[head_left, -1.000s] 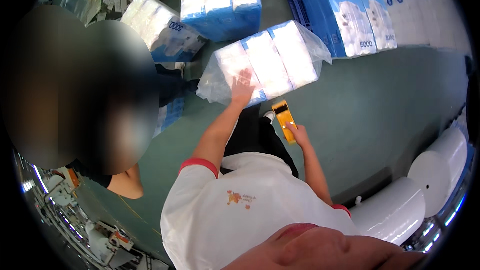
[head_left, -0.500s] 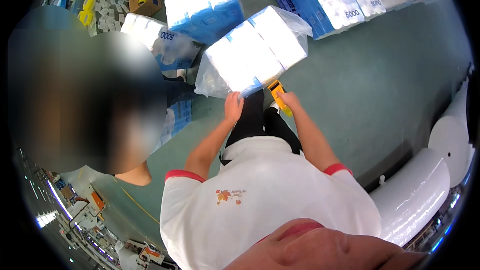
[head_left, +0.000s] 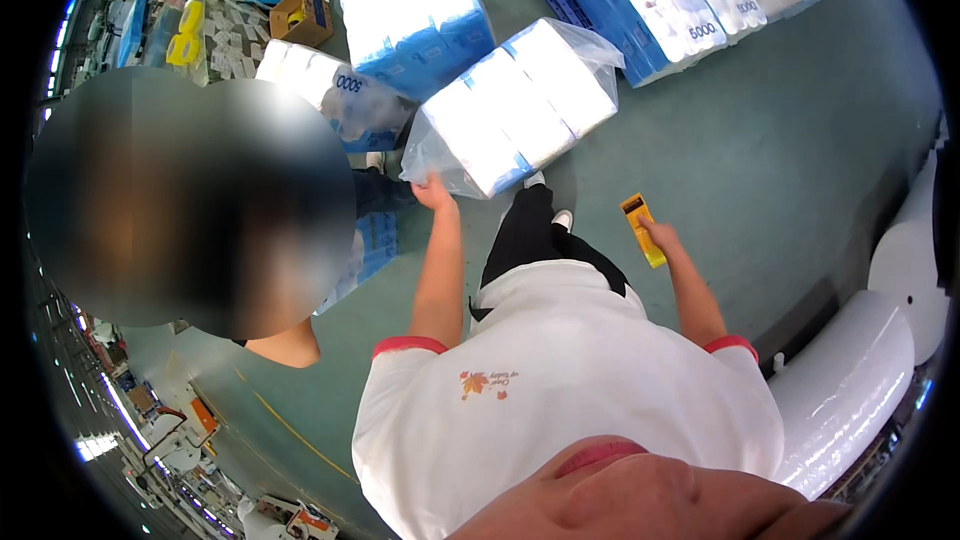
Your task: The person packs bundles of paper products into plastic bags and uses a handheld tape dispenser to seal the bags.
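Note:
A large clear plastic bag [head_left: 437,155] is around a block of white packs [head_left: 530,105] with blue bands, and its loose film sticks out at both ends. My left hand [head_left: 432,192] is closed on the loose film at the bag's near left end. Out to the right, away from the bag, my right hand [head_left: 660,233] grips a yellow hand-held tool [head_left: 640,225] with a dark opening at its far end. What kind of tool it is, I cannot make out.
Blue-and-white packs [head_left: 415,20] stand behind the bag, and a long row of packs [head_left: 660,0] is at the far right. Close on my left is another person [head_left: 285,345], mostly blurred. An open cardboard box [head_left: 300,18] lies at the far left. White rolls [head_left: 840,390] are on the right.
My left hand has moved left from the bag's front corner onto its loose film. My right hand has carried the yellow tool rightward, away from the bag. The view has shifted slightly.

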`<state>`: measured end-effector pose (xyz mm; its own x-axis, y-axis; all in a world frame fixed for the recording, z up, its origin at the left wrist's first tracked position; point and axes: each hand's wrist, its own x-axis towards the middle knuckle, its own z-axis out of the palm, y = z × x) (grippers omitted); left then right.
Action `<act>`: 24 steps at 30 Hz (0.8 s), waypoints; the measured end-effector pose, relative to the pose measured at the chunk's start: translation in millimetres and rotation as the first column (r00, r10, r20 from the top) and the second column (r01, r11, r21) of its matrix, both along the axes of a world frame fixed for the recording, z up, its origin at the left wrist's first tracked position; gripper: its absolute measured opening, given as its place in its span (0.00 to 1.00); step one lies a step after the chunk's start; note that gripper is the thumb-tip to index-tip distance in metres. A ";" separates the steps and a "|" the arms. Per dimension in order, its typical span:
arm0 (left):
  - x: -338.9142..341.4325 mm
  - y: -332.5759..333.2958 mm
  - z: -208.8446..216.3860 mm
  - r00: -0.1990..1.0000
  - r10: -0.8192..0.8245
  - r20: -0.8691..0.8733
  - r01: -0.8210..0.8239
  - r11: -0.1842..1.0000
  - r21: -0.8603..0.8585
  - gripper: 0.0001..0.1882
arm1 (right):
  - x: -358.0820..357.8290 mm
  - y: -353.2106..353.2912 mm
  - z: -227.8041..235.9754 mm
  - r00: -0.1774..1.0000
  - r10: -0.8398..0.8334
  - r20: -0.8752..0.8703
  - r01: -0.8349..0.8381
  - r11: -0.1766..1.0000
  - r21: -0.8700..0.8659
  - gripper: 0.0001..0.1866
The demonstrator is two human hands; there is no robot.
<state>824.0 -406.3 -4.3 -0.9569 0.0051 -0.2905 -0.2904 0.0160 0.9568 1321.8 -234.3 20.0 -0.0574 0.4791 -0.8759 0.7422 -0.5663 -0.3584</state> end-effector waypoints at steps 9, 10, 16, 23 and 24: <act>9.6 119.7 52.2 0.778 -0.589 -0.218 0.507 0.794 -0.336 0.20 | -140.8 23.8 137.9 0.942 0.331 0.050 -0.334 0.914 0.232 0.34; 20.0 131.3 38.2 0.762 -0.597 -0.251 0.512 0.793 -0.331 0.18 | -161.9 28.6 157.9 0.941 0.337 -0.016 -0.326 0.921 0.216 0.33; 39.9 161.6 -0.2 0.609 -0.766 -0.206 0.526 0.584 -0.618 0.19 | -262.8 64.1 166.6 0.856 0.436 -0.277 -0.363 0.889 0.277 0.25; 13.5 82.4 9.1 0.633 -0.751 -0.187 0.360 0.500 -0.787 0.31 | -342.4 83.9 174.7 0.742 0.593 -0.312 -0.471 0.793 0.388 0.23; 19.2 79.7 12.2 0.585 -0.804 -0.103 0.380 0.384 -0.841 0.31 | -345.8 86.7 169.5 0.741 0.571 -0.353 -0.481 0.819 0.314 0.23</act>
<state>843.2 -326.6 8.0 -0.7662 0.6398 -0.0601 0.5214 0.6736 0.5239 976.1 -147.6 189.5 -0.6832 0.4142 -0.6013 0.6546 -0.0175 -0.7558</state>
